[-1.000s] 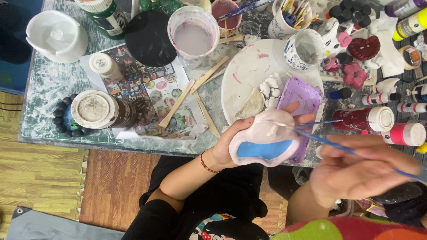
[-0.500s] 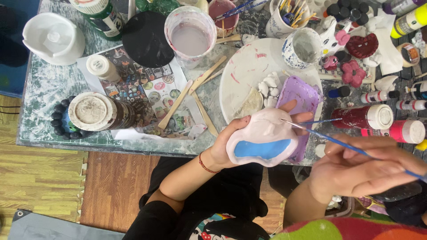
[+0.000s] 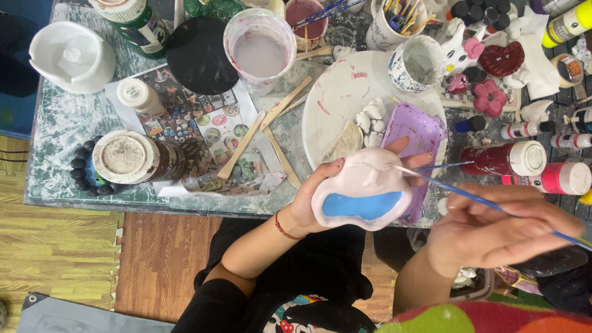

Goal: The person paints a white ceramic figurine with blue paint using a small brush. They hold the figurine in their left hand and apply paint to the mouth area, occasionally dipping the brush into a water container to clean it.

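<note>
View from above of a painting session at a cluttered table (image 3: 55,132). The left hand (image 3: 314,200) is closed around one pale plaster figure (image 3: 367,188) bearing a single blue patch; the thumb lies along the figure's left side and the fingertips (image 3: 416,161) show past its upper right edge, so the figure sits between thumb and fingers, held just beyond the table's front edge and above the person's lap. The right hand (image 3: 493,231) is curled shut on one thin blue-handled paintbrush (image 3: 459,191), gripping the shaft between thumb and fingers; the brush tip touches the figure's upper right part. Behind the figure, near the front edge, one purple tray (image 3: 422,132) rests on one white plate (image 3: 342,98), which also carries a small speckled cup (image 3: 424,61). Three wooden sticks (image 3: 280,129) lie crossed near the table's middle, just beside a printed colour sheet (image 3: 203,126). One clear cup of cloudy water (image 3: 259,52) and one black disc (image 3: 200,55) stand toward the back edge. Two red paint bottles (image 3: 505,159) lie on their sides toward the right edge. One white lidded dish (image 3: 71,58) occupies the back left corner.
</note>
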